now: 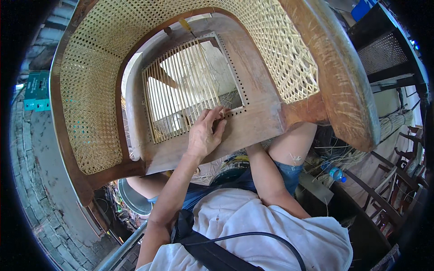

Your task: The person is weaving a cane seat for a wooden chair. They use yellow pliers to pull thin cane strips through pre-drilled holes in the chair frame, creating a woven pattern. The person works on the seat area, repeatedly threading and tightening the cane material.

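A wooden armchair frame [253,58] lies across my lap, with a row of small holes around its seat opening. Parallel cane strands [167,90] span the left and middle of that opening. My left hand [205,133] rests on the front rail, its thumb and fingers closed around a cane strand [209,74] at the edge of the opening. A yellow-handled awl [184,24] stands at the back rail, its shaft at the holes. My right forearm [266,176] reaches beneath the front rail, which hides the right hand.
Woven cane panels [92,90] fill the chair's curved back and sides. A metal basin [135,196] sits below on the left. At the right are a plastic bottle [335,173], loose cane bundles [393,124] and dark wooden frames [384,194]. Teal boxes [37,90] stand far left.
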`<state>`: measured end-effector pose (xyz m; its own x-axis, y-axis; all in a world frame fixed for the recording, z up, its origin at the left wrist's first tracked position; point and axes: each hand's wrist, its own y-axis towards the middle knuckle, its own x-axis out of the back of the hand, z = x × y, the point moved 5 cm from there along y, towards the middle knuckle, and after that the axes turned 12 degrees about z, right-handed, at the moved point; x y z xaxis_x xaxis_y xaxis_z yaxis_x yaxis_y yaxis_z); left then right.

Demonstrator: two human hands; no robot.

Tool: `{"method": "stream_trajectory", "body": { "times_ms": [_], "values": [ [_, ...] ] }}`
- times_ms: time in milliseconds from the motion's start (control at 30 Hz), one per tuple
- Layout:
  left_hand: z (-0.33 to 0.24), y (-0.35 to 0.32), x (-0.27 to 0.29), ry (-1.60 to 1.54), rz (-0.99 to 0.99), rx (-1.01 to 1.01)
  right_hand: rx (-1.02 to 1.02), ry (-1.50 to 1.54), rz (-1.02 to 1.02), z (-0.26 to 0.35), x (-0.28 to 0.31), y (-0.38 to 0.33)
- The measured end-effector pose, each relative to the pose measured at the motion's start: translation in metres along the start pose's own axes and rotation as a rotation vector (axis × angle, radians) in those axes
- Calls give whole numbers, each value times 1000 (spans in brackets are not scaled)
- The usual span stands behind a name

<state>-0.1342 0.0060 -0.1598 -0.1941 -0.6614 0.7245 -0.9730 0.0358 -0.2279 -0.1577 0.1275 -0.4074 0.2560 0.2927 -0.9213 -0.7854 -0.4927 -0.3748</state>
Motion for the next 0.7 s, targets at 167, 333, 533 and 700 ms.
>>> {"method": "stream_trajectory", "body": {
  "times_ms": [167,333,533,700],
  "values": [
    [-3,2,-1,72,39,-28,-4,0,6,-3,-1,-1],
    [0,9,-1,127,61,-79,1,-2,11,-1,-3,-1],
    [1,4,6,-56,36,-13,8,-6,12,4,-7,0],
    [16,-14,4,-55,-149,-102,7,0,16,1,-8,-1]
  ]
}}
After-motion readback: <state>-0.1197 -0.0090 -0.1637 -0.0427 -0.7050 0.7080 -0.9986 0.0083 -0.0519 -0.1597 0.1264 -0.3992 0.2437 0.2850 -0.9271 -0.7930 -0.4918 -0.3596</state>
